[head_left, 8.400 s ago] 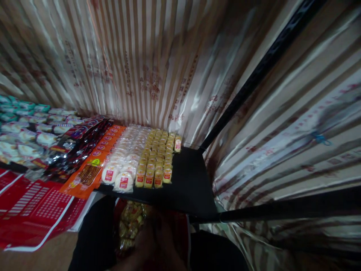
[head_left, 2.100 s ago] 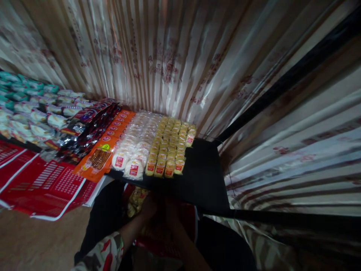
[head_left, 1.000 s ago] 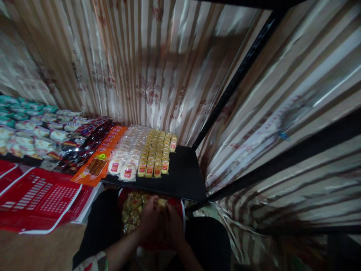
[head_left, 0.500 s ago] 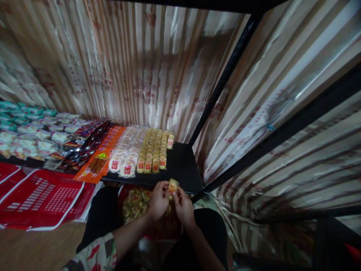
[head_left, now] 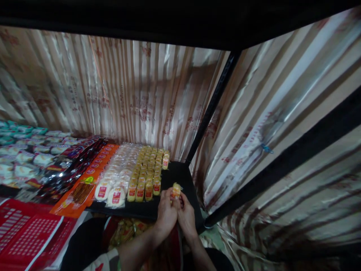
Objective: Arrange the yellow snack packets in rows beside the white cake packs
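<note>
Between the fingertips of my left hand [head_left: 167, 210] and my right hand [head_left: 186, 214] is a small yellow wrapped snack cake [head_left: 176, 191] with a red and orange label. Both hands are closed on it, close together over the right part of the black shelf [head_left: 180, 177]. Just left of them stand tight rows of the same yellow packaged cakes [head_left: 148, 169], with one at the back right end. Below my forearms, a red container holds loose yellow packets [head_left: 124, 231], partly hidden by my left arm.
White round packaged cakes [head_left: 116, 195], an orange snack packet [head_left: 84, 188], dark packets [head_left: 70, 165] and green packets [head_left: 22, 128] line the shelf leftward. A red basket [head_left: 25, 229] is at lower left. Black posts [head_left: 211, 109] and striped sheeting [head_left: 135, 90] enclose the shelf.
My hands have moved forward over the shelf with the snack cake and drawn closer together. The view has tilted up, so the shelf sits lower in it.
</note>
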The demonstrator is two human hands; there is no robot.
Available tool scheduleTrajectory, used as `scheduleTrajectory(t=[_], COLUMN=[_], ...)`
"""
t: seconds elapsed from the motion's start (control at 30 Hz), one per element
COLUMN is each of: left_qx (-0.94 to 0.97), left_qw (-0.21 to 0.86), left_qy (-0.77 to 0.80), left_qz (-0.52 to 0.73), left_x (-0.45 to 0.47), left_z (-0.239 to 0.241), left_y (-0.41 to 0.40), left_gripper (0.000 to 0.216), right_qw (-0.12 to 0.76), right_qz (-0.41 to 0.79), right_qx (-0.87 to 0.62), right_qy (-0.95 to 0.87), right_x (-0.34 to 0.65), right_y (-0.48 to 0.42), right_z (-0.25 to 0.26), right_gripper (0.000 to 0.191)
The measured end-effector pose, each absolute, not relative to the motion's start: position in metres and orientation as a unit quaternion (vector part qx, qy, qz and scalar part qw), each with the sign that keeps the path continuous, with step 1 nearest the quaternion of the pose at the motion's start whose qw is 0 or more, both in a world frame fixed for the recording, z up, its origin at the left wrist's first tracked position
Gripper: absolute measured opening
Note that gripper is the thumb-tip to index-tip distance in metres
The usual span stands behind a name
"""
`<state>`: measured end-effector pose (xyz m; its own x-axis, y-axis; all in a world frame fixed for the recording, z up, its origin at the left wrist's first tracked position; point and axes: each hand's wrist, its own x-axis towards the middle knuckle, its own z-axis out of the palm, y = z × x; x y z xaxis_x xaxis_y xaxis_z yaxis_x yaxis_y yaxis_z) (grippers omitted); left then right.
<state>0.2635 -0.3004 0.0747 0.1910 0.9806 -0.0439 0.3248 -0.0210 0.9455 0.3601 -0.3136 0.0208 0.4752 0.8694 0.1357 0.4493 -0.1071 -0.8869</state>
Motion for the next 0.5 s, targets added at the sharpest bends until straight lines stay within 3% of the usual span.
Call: scheduleTrajectory(t=[0.5], left_qx=[0.530], left_qw=[0.501], left_qy=[0.556], left_qz=[0.398], left_x=[0.320], left_z=[0.051], left_y=[-0.216], left_gripper=[0.027], right_qw=[0.479], right_qz=[0.162], right_qx=[-0.700], right_qy=[-0.504], right_x=[0.391], right_y=[-0.193], right_z=[-0.028], right_gripper=[0.038])
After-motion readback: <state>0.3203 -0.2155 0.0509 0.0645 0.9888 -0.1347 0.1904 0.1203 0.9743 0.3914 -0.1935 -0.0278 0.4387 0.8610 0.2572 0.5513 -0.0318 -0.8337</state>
